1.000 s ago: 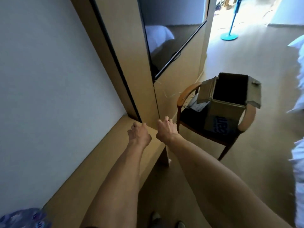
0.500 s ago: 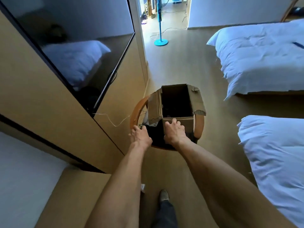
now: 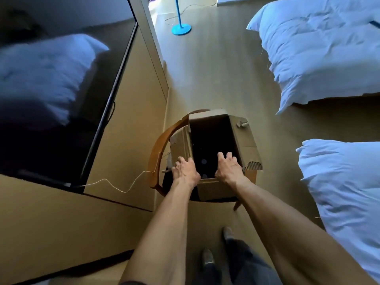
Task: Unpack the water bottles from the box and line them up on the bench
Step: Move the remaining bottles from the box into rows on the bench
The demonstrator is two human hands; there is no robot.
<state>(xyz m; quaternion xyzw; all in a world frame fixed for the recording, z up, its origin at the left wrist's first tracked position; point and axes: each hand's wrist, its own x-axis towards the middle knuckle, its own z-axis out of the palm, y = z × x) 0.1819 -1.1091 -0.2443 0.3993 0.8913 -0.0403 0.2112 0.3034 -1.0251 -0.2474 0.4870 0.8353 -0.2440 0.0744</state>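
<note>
Over the box [image 3: 207, 188] on the chair [image 3: 158, 149]: left hand [image 3: 186, 171] and right hand [image 3: 227, 169] reach in, fingers spread, gripping nothing. Risk: dark interior, fumbled bottle caps [image 3: 204, 161]; box may slide.

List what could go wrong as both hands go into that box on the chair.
1. The box sits near the front edge of the chair; pulling on it with the left hand or right hand may tip it off.
2. Its inside is dark, so a bottle may be gripped badly.
3. The thin cable beside the chair could snag an arm.
</note>
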